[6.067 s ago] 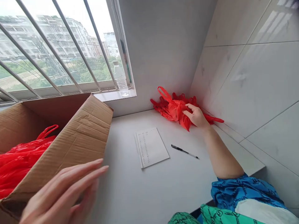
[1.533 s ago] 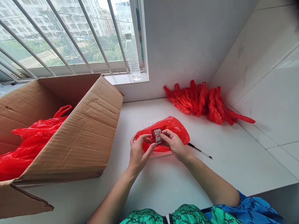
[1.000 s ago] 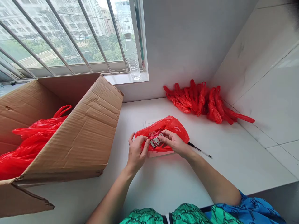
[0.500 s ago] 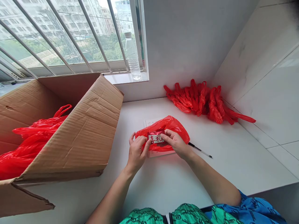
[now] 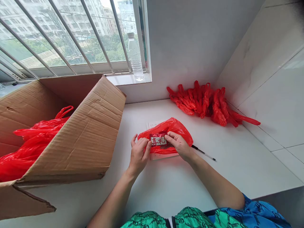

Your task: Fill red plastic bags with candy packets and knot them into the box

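Observation:
A small red packet [image 5: 158,141] with a white label and large dark red characters faces up in front of me. My left hand [image 5: 139,155] is closed on its left end, thumb on the label's edge. With thumb and fingers pinched, my right hand [image 5: 180,147] grips its right end. Around and beneath the packet spreads a red plastic bag [image 5: 179,126], its film crumpled. Paper with faint writing [image 5: 155,156] sticks out from under the bag. Just right of the bag lies a black and clear pen [image 5: 206,153].
To the left stands an open cardboard box [image 5: 78,139] holding red plastic bags [image 5: 40,139]. Several knotted red bags [image 5: 201,99] lie in a row by the back wall. A water bottle [image 5: 136,60] stands on the sill beside the barred window. White tiles line the right wall.
The packet's label now shows flatter and more fully, with my fingertips nearer its ends. Both hands have shifted only slightly; the bag stays where it was.

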`<state>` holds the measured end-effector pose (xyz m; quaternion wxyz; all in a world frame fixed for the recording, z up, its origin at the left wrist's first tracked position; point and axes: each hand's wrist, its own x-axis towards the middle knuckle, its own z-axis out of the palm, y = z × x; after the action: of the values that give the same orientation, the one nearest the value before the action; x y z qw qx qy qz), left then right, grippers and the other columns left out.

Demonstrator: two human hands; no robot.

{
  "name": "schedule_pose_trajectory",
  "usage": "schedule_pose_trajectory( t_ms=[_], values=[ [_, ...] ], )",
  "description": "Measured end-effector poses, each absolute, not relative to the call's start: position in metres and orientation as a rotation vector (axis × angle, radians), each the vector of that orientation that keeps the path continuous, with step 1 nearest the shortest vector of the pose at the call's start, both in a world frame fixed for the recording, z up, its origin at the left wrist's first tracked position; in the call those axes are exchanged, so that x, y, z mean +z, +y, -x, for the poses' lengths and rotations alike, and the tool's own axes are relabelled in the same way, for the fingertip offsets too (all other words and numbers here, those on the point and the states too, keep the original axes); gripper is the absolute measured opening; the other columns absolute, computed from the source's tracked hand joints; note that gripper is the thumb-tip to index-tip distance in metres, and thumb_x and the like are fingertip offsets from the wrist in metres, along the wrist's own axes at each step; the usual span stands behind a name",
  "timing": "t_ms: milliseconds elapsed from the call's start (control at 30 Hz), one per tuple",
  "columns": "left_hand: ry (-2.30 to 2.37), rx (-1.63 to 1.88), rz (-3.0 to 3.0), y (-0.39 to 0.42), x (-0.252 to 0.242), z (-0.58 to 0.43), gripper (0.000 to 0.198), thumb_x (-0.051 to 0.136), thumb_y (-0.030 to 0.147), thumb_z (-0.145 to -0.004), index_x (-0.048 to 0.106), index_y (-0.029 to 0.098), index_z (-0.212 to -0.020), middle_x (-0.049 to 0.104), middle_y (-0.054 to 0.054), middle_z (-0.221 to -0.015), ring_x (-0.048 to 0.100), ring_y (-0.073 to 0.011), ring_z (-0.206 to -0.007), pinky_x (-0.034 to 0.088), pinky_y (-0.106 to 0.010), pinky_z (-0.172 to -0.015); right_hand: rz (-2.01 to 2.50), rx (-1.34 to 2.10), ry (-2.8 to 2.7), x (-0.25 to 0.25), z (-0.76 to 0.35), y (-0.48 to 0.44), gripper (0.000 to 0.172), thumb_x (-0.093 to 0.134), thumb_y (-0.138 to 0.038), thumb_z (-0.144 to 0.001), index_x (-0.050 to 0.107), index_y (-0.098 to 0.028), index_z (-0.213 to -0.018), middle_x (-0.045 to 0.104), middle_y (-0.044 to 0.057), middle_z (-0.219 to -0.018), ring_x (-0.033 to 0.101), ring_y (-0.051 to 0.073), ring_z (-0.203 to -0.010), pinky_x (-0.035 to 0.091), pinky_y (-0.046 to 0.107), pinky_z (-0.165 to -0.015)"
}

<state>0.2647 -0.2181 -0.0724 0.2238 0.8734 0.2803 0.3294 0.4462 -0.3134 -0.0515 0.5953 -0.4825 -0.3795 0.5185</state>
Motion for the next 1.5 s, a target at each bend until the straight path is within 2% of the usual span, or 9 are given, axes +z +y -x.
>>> schedule_pose_trajectory(
  t_ms=[500, 600, 667, 733, 833, 933, 1100, 1267, 1500],
  values=[
    [0.76, 0.934, -2.462, -0.218, -0.072, -0.264, 0.028, 0.037, 0.029, -0.102, 0.05, 0.022, -0.078, 0.056, 0.003, -0.074, 0.057, -0.0124, -0.072, 0.024, -0.046, -0.119, 1.138, 1.148, -0.896, -0.054, -0.447, -0.313, 0.035, 0.063, -0.054, -0.091, 0.059, -0.02, -0.084, 0.068, -0.001, -0.084, 0.069, 0.016, -0.075, 0.058, 0.034, -0.08],
    [0.732, 0.935, -2.496, -0.219, -0.071, -0.265, 0.027, 0.038, 0.027, -0.102, 0.051, 0.021, -0.079, 0.058, 0.003, -0.075, 0.057, -0.0124, -0.073, 0.022, -0.047, -0.12, 1.172, 1.101, -0.939, -0.055, -0.447, -0.314, 0.03, 0.066, -0.05, -0.089, 0.066, -0.022, -0.097, 0.07, 0.001, -0.093, 0.068, 0.017, -0.086, 0.058, 0.032, -0.08],
    [0.7, 0.927, -2.523, -0.22, -0.07, -0.265, 0.026, 0.039, 0.025, -0.102, 0.053, 0.021, -0.08, 0.06, 0.003, -0.075, 0.058, -0.0123, -0.073, 0.021, -0.047, -0.12, 1.199, 1.102, -0.977, -0.057, -0.447, -0.314, 0.033, 0.072, -0.047, -0.085, 0.067, -0.023, -0.107, 0.072, 0.003, -0.104, 0.068, 0.019, -0.093, 0.057, 0.033, -0.084],
    [0.676, 0.928, -2.536, -0.221, -0.069, -0.265, 0.025, 0.041, 0.024, -0.101, 0.054, 0.021, -0.081, 0.062, 0.003, -0.077, 0.059, -0.0124, -0.074, 0.02, -0.048, -0.12, 1.216, 1.094, -1.004, -0.06, -0.446, -0.314, 0.035, 0.075, -0.045, -0.083, 0.069, -0.023, -0.109, 0.073, 0.004, -0.104, 0.069, 0.019, -0.093, 0.057, 0.036, -0.088],
    [0.685, 0.972, -2.475, -0.221, -0.068, -0.264, 0.016, 0.046, 0.026, -0.1, 0.058, 0.022, -0.089, 0.067, 0.003, -0.086, 0.063, -0.0137, -0.083, 0.019, -0.048, -0.121, 1.238, 1.043, -1.039, -0.062, -0.445, -0.314, 0.03, 0.074, -0.045, -0.084, 0.072, -0.022, -0.104, 0.073, 0.003, -0.096, 0.069, 0.018, -0.086, 0.057, 0.036, -0.085],
    [0.711, 1.027, -2.374, -0.22, -0.068, -0.263, 0.009, 0.052, 0.028, -0.098, 0.059, 0.023, -0.096, 0.069, 0.003, -0.09, 0.065, -0.0136, -0.088, 0.02, -0.047, -0.12, 1.265, 1.035, -1.097, -0.061, -0.444, -0.316, 0.029, 0.075, -0.044, -0.083, 0.074, -0.024, -0.104, 0.072, 0.002, -0.097, 0.068, 0.018, -0.087, 0.058, 0.034, -0.082],
    [0.719, 1.044, -2.251, -0.22, -0.069, -0.262, 0.014, 0.054, 0.028, -0.097, 0.058, 0.022, -0.085, 0.065, 0.006, -0.079, 0.061, -0.0107, -0.074, 0.025, -0.044, -0.119, 1.272, 1.012, -1.118, -0.062, -0.446, -0.315, 0.027, 0.07, -0.046, -0.088, 0.072, -0.022, -0.1, 0.071, 0.003, -0.095, 0.067, 0.018, -0.086, 0.057, 0.033, -0.079],
    [0.742, 1.044, -2.169, -0.22, -0.07, -0.264, 0.018, 0.053, 0.03, -0.097, 0.057, 0.022, -0.081, 0.063, 0.007, -0.075, 0.059, -0.0105, -0.07, 0.027, -0.042, -0.119, 1.224, 0.946, -1.051, -0.066, -0.449, -0.312, 0.026, 0.066, -0.046, -0.091, 0.068, -0.021, -0.085, 0.064, 0.0, -0.077, 0.062, 0.015, -0.074, 0.055, 0.03, -0.072],
    [0.739, 1.047, -2.096, -0.219, -0.067, -0.264, 0.021, 0.053, 0.031, -0.096, 0.055, 0.022, -0.077, 0.059, 0.007, -0.072, 0.056, -0.0106, -0.069, 0.027, -0.04, -0.119, 1.229, 0.911, -1.011, -0.065, -0.447, -0.312, 0.028, 0.067, -0.044, -0.09, 0.065, -0.02, -0.077, 0.062, -0.001, -0.073, 0.058, 0.013, -0.07, 0.05, 0.027, -0.067]
  ],
)
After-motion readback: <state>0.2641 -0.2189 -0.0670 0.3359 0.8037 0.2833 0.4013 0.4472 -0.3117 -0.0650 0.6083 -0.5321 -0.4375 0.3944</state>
